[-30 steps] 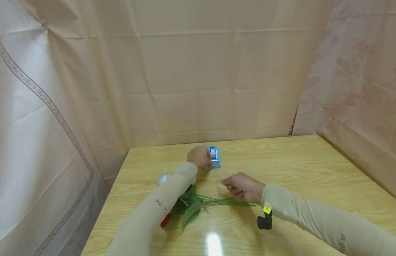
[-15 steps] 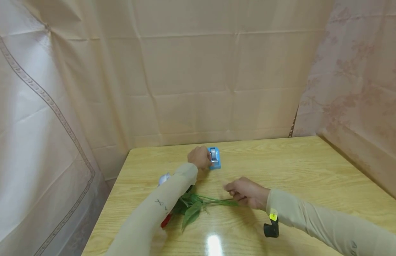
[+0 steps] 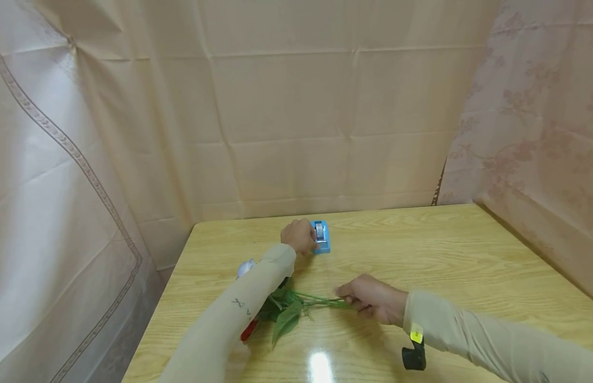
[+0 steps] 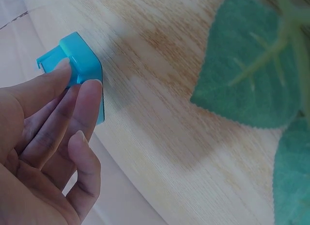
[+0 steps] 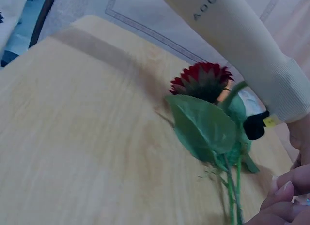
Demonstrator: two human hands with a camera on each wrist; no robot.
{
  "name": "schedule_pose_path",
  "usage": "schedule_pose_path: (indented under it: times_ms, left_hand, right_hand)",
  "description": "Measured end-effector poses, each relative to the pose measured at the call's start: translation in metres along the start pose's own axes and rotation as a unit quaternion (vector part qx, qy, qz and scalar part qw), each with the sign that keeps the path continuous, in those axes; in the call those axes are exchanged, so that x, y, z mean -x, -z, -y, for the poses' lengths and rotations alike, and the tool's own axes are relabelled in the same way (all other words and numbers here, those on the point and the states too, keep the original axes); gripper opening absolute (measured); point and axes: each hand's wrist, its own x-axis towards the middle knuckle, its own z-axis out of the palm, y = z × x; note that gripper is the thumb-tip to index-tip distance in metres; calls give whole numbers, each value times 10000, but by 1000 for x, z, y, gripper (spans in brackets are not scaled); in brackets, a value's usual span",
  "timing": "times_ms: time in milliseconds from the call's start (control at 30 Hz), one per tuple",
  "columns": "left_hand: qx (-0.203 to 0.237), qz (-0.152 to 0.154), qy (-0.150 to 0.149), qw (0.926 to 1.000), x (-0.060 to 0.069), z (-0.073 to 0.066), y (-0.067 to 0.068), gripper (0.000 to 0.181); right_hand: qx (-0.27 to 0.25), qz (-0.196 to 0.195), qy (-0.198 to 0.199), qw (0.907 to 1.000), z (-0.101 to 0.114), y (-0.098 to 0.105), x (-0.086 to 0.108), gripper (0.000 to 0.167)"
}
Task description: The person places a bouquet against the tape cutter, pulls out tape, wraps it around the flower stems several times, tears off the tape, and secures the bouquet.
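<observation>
At the table's back, my left hand grips the left side of a blue tape dispenser. In the left wrist view, thumb and fingertips of that hand press on the dispenser's blue body. My right hand is nearer the front, fingers curled, pinching the end of a faint clear strip of tape that runs from the dispenser. Beside it lie green stems, their ends hidden by the hand. A red flower shows in the right wrist view, above the right hand.
Green leaves and a pale lilac bloom lie partly under the left forearm on the wooden table. A beige cloth hangs behind the table's back edge. Patterned cloths hang at both sides.
My right hand has moved toward the front and slightly right, away from the dispenser, and now covers the stem ends. The left hand and dispenser have stayed put.
</observation>
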Motion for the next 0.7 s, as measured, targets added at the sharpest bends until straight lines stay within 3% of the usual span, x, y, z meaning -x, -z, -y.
schedule_pose_path:
  times_ms: [200, 700]
  left_hand:
    - [-12, -17, -19, 10000, -1, 1, 2, 14]
    - [-52, -17, -125, 9999, -3, 4, -4, 18]
  right_hand:
    - [-101, 31, -14, 9999, -3, -3, 4, 29]
    - [224, 30, 38, 9997, -18, -4, 12, 33]
